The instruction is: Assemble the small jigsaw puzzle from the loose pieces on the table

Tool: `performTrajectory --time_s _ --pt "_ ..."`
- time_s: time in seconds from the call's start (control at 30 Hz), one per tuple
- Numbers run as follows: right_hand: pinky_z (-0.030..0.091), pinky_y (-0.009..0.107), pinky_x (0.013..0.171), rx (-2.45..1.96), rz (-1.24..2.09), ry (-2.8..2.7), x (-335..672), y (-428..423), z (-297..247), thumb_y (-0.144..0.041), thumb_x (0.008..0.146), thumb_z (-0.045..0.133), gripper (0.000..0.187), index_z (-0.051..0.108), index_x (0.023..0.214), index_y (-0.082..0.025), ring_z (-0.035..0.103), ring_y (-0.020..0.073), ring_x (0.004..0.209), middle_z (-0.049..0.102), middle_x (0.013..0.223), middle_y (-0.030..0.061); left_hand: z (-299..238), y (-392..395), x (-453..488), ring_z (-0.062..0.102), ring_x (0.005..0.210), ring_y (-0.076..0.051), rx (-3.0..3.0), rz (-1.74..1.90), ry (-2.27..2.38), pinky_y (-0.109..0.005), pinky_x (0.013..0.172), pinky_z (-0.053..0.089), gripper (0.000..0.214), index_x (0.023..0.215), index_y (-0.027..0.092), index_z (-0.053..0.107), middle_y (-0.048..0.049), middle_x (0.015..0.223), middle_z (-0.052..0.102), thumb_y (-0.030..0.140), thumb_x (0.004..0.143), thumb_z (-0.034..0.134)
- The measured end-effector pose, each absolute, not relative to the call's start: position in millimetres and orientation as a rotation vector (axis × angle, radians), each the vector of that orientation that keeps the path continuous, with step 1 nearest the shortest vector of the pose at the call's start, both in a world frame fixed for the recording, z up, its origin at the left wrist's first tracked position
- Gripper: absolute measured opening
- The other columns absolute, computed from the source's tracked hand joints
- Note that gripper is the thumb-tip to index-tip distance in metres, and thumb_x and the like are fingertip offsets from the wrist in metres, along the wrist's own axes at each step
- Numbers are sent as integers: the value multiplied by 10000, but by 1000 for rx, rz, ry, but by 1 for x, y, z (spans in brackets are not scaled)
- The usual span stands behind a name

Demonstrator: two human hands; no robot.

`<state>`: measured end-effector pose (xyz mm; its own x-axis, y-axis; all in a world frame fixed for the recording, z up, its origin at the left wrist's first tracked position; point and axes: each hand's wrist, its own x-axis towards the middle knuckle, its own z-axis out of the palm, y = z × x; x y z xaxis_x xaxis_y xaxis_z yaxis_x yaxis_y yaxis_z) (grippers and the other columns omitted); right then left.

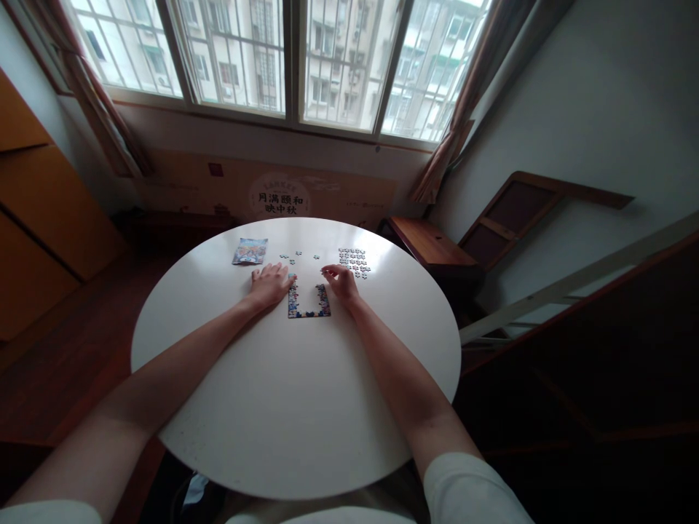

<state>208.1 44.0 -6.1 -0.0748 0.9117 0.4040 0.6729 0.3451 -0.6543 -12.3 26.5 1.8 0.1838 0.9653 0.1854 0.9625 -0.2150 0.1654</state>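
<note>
A partly joined jigsaw frame (309,303) lies in the middle of the round white table (295,393), with its left, bottom and right sides in place. My left hand (269,282) lies flat with fingers stretched out, touching the frame's upper left end. My right hand (339,279) hovers at the frame's upper right end, fingers curled in a pinch; whatever it holds is too small to make out. A cluster of loose puzzle pieces (354,261) lies just beyond my right hand. A few more pieces (298,257) are scattered beyond my left hand.
A small picture card or puzzle packet (250,251) lies at the table's far left. Beyond the table stand a printed cardboard panel (278,196) under a wide window, a wooden cabinet (38,218) at left and leaning wooden boards (518,218) at right.
</note>
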Motion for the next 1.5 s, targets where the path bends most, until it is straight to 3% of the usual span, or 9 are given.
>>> performTrajectory --time_s 0.33,0.63,0.73,0.83,1.0,1.17,1.5 --pt "544 298 759 -1279 622 -1709 208 44 -7 -207 765 651 90 713 804 -154 675 153 731 734 769 44 4 26 -12 365 1327 -316 2413 403 1954 -528 1048 254 522 1287 240 548 -116 1454 457 529 948 275" --pt "526 278 780 -1351 562 -1741 210 47 -8 -208 787 643 140 725 899 -192 677 144 772 742 833 23 9 20 -9 396 1273 -301 2501 571 1933 -490 1038 251 447 1230 245 602 -100 1379 518 472 949 338" --pt "528 276 777 -1317 572 -1744 210 49 -9 -185 805 624 209 728 985 -207 683 144 780 748 865 23 13 13 -4 485 1159 -285 2650 615 1700 -461 1003 285 445 1249 235 603 -115 1258 579 460 947 366" --pt "529 279 803 -1311 589 -1768 210 49 -10 -177 802 635 165 745 920 -210 692 151 822 754 899 25 13 8 1 525 1121 -259 2754 603 1411 -437 1004 294 426 1254 261 608 -93 1187 619 457 949 384" --pt "535 279 810 -1337 600 -1760 210 50 -11 -150 784 651 146 753 880 -190 700 157 826 756 888 42 16 1 4 521 1202 -218 2820 487 960 -383 1054 304 416 1211 286 644 -46 1277 623 453 963 355" --pt "535 282 813 -1332 572 -1773 210 52 -14 -166 786 653 137 757 872 -192 699 159 809 756 868 35 19 2 1 504 1255 -217 2846 514 813 -387 1082 309 431 1245 256 630 -48 1340 593 441 965 360" --pt "533 273 793 -1346 559 -1814 210 54 -19 -157 766 653 170 765 871 -231 690 163 804 754 848 -1 14 7 -1 567 1183 -227 2894 612 697 -405 1023 378 362 1172 255 669 -49 1229 667 406 959 418"
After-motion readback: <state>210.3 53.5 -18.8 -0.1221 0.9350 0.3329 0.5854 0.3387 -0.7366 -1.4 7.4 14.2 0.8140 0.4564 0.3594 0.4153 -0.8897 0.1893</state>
